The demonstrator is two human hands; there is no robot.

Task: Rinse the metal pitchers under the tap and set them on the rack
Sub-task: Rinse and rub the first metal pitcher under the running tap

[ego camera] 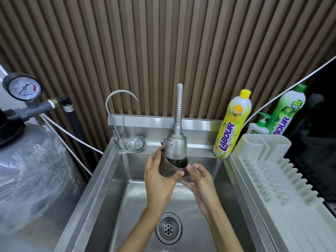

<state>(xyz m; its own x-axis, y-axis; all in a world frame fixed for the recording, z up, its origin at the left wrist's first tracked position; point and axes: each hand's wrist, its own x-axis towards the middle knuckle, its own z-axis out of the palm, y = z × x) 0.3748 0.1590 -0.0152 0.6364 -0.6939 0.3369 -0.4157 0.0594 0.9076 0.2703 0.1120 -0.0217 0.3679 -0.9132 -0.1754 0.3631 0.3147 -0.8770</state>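
A small metal pitcher [170, 167] is held over the steel sink [109, 188], directly under the spray head of the flexible tap [176, 145]. My left hand [159, 177] grips its left side, fingers curled round the wall with the thumb across the front. From the right, my right hand [199, 179] holds the pitcher's lower side with curled fingers. The pitcher's open mouth faces up into the spray head, and its inside looks dark. The white plastic dish rack [272, 175] stands to the right of the sink with nothing on it.
A thin gooseneck tap [116, 113] and a loose strainer [138, 143] sit on the sink's back ledge. Yellow [231, 124] and green [285, 110] detergent bottles and a soap pump [259, 126] stand behind the rack. A wrapped grey tank [32, 171] with a pressure gauge [22, 87] fills the left.
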